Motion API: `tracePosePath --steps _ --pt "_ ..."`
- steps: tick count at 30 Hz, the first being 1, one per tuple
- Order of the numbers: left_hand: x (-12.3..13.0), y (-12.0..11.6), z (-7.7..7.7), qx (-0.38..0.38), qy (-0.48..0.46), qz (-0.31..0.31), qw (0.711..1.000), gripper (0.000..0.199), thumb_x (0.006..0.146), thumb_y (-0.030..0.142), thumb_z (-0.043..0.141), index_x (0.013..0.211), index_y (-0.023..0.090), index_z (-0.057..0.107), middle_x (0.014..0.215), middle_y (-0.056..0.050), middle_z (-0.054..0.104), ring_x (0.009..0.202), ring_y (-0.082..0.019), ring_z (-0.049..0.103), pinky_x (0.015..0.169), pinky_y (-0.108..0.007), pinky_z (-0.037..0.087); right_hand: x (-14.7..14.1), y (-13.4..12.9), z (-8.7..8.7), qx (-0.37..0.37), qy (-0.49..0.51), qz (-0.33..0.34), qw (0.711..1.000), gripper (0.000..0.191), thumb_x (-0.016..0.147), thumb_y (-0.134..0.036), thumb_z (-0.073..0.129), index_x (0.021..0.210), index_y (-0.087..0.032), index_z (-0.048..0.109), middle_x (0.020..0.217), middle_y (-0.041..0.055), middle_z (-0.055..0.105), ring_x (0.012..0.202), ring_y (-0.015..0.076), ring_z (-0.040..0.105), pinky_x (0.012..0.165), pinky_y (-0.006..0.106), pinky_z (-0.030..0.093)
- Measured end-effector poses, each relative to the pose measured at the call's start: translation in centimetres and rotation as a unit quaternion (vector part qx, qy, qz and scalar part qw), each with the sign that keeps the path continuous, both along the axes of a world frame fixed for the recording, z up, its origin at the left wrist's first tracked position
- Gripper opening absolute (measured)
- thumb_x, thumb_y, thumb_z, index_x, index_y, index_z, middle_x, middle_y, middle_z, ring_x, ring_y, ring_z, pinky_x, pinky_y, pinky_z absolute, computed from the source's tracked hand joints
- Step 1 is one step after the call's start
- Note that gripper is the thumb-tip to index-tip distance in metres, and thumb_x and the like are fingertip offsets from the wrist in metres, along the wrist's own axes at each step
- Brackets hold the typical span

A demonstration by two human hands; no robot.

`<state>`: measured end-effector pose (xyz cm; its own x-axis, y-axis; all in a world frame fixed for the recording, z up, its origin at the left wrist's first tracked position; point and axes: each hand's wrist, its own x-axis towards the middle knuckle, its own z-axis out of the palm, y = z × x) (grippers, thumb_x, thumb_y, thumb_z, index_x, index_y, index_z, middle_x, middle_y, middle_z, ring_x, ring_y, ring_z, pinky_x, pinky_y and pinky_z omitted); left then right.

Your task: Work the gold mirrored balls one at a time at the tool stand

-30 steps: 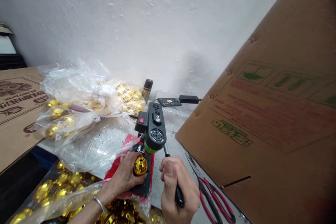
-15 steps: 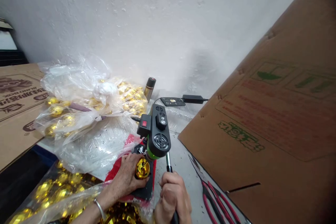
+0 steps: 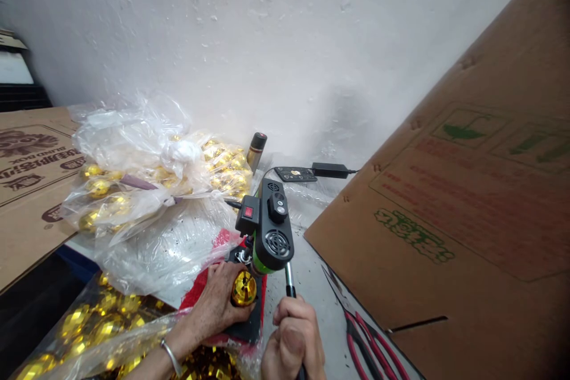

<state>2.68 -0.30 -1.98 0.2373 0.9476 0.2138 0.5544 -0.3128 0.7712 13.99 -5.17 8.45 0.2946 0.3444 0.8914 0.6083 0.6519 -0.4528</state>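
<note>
1. Compared with a second ago, the right hand (image 3: pixel 294 338) and the lever (image 3: pixel 290 279) sit lower in view and farther left of the scissors (image 3: pixel 348 309).
2. Each hand is closed, apart from the other: the right fist clenches the lever, the left hand (image 3: pixel 220 294) curls around a gold ball (image 3: pixel 244 290).
3. That ball is over the base plate (image 3: pixel 240 332), near the black machine (image 3: pixel 274 219); it is round, a dark spot facing the camera.
4. From the machine, the lever's long axis runs toward the person.
5. One clear bag (image 3: pixel 146 328) at lower left holds gold balls; knotted plastic (image 3: pixel 133 127) behind wraps more, too overlapped to count.
6. Two cardboard boxes (image 3: pixel 436 309) flank the work; one canister (image 3: pixel 256 151) stands behind.
</note>
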Motion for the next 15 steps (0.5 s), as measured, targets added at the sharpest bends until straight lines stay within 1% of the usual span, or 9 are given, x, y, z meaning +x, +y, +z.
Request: tracePosePath --steps 4,7,11,13,15 --pt "0.0 0.1 -0.1 -0.004 0.002 0.000 1.000 0.054 0.073 0.020 0.081 0.125 0.024 0.066 0.119 -0.008 0.073 0.112 -0.035 0.063 0.101 -0.051 0.048 -0.4 0.3 0.1 0.014 0.018 0.001 1.000 0.040 0.111 -0.022 0.042 0.071 -0.022 0.043 0.069 -0.0072 0.049 0.057 0.0066 0.045 0.068 0.023 0.046" --pt "0.0 0.1 0.0 -0.006 0.003 -0.001 1.000 0.055 0.073 0.020 0.082 0.126 0.024 0.067 0.120 -0.008 0.073 0.113 -0.036 0.063 0.101 -0.052 0.047 -0.6 0.4 0.1 0.020 0.029 -0.007 0.999 0.041 0.112 -0.024 0.042 0.072 -0.022 0.043 0.068 -0.0075 0.049 0.057 0.0065 0.044 0.067 0.023 0.044" --pt "0.1 0.0 0.1 -0.006 -0.004 -0.003 1.000 0.056 0.075 0.023 0.083 0.129 0.025 0.067 0.122 -0.008 0.073 0.113 -0.036 0.064 0.100 -0.050 0.048 -0.5 0.6 -0.5 0.031 0.039 -0.008 0.999 0.040 0.112 -0.023 0.043 0.071 -0.022 0.042 0.068 -0.0073 0.048 0.058 0.0066 0.044 0.065 0.022 0.043" --pt "0.1 0.1 0.2 -0.009 -0.003 0.000 1.000 0.055 0.075 0.024 0.084 0.127 0.024 0.067 0.120 -0.009 0.074 0.112 -0.036 0.064 0.100 -0.051 0.049 -0.5 0.7 -0.9 0.027 0.048 0.000 0.998 0.040 0.111 -0.023 0.043 0.071 -0.022 0.043 0.068 -0.0066 0.049 0.057 0.0071 0.045 0.060 0.023 0.042" --pt "0.2 0.1 0.3 -0.008 0.002 0.001 1.000 0.054 0.074 0.023 0.084 0.126 0.023 0.068 0.117 -0.009 0.074 0.111 -0.036 0.064 0.101 -0.051 0.049 -0.5 1.0 -1.3 0.043 0.057 0.009 0.997 0.040 0.110 -0.024 0.044 0.070 -0.022 0.043 0.068 -0.0065 0.049 0.056 0.0077 0.045 0.057 0.023 0.041"
